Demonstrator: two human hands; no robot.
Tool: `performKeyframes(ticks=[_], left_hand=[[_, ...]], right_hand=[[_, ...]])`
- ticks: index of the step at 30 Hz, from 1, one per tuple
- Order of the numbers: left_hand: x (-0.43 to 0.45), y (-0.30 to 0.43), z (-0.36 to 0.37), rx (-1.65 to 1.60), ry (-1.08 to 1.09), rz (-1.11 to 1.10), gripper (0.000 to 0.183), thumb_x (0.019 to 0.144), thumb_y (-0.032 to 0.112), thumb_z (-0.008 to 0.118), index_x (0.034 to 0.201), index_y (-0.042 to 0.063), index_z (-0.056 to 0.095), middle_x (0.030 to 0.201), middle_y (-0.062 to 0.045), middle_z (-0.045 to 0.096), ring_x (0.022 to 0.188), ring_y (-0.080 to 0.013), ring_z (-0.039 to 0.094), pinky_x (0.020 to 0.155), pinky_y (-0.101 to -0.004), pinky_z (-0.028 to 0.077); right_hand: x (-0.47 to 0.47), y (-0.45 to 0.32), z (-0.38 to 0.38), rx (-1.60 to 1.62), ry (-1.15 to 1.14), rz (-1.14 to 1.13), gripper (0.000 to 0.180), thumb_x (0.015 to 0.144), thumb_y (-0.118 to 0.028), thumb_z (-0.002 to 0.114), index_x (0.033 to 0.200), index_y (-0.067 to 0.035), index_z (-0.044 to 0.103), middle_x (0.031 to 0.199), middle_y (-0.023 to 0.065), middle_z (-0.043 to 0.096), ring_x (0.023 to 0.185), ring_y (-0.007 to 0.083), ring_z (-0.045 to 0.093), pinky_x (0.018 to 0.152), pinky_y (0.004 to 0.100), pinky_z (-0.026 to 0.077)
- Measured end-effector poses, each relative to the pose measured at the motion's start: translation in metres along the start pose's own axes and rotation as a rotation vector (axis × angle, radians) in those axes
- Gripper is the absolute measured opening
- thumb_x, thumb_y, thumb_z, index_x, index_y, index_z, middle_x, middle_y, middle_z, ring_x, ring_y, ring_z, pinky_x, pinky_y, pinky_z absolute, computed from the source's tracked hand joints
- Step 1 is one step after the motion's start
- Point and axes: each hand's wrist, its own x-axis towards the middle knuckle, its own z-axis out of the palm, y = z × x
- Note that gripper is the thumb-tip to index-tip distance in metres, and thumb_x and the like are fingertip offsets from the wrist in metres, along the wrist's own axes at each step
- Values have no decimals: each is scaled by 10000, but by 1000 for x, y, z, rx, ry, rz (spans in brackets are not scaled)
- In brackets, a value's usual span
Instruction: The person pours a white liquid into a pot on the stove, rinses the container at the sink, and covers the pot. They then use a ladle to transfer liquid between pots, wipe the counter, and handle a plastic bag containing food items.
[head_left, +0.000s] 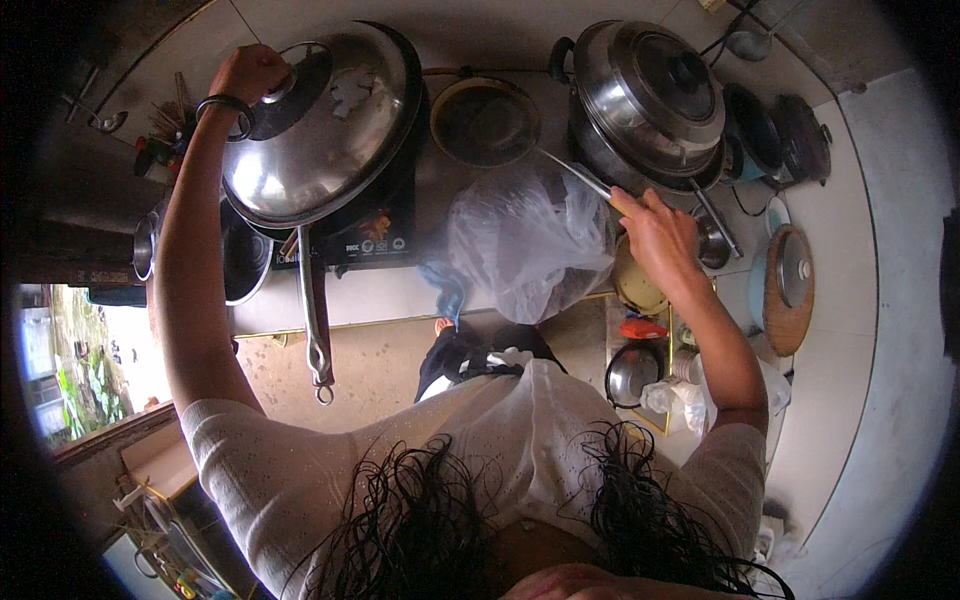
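My left hand (251, 75) is closed on the knob of a large domed metal lid (307, 157). The lid covers a long-handled pan (306, 315) on a black induction cooktop (375, 244). My right hand (656, 229) grips the wooden handle of a metal utensil (581, 175); its thin end points up and left, towards a round dark bowl (485, 121), and its exact kind cannot be told. Below that bowl lies a clear plastic bag (529, 247), to the left of my right hand. What is under the lid is hidden.
A lidded steel pot (652, 97) stands at the back right. Right of my forearm are a small metal bowl (712, 236) and a wooden board (787, 330) with a pot lid (793, 268). A blue cloth or bag (448, 289) hangs at the counter edge. A black pan (247, 262) sits below the cooktop's left side.
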Motion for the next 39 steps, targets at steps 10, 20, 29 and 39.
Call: performKeyframes(ticks=[10, 20, 29, 39], left_hand=[[-1, 4, 9, 24, -31, 0, 294, 785, 345, 708, 945, 100, 726, 881, -80, 717, 791, -191, 684, 714, -335, 545], [1, 12, 16, 84, 2, -14, 282, 776, 341, 698, 940, 116, 736, 922, -84, 719, 831, -234, 690, 751, -368, 549], [4, 4, 27, 164, 40, 24, 317, 750, 352, 714, 953, 108, 724, 937, -111, 712, 856, -262, 687, 743, -388, 545], [-18, 27, 24, 144, 173, -29, 520, 797, 547, 672, 955, 52, 697, 908, -164, 697, 842, -284, 681, 729, -390, 538]], right_hand=[[-10, 20, 19, 265, 75, 28, 399, 851, -166, 642, 1245, -198, 588, 951, 151, 615, 806, 364, 639, 697, 445, 513], [-4, 12, 19, -219, 41, -44, 482, 806, -58, 559, 1277, -160, 571, 969, 156, 597, 755, 300, 669, 592, 375, 539], [3, 6, 28, -135, 58, -38, 450, 835, -70, 582, 1269, -189, 585, 962, 158, 589, 726, 337, 658, 609, 409, 540], [-12, 27, 29, 482, 20, 74, 393, 829, -111, 666, 1217, -111, 607, 1078, 170, 651, 964, 364, 625, 807, 402, 509]])
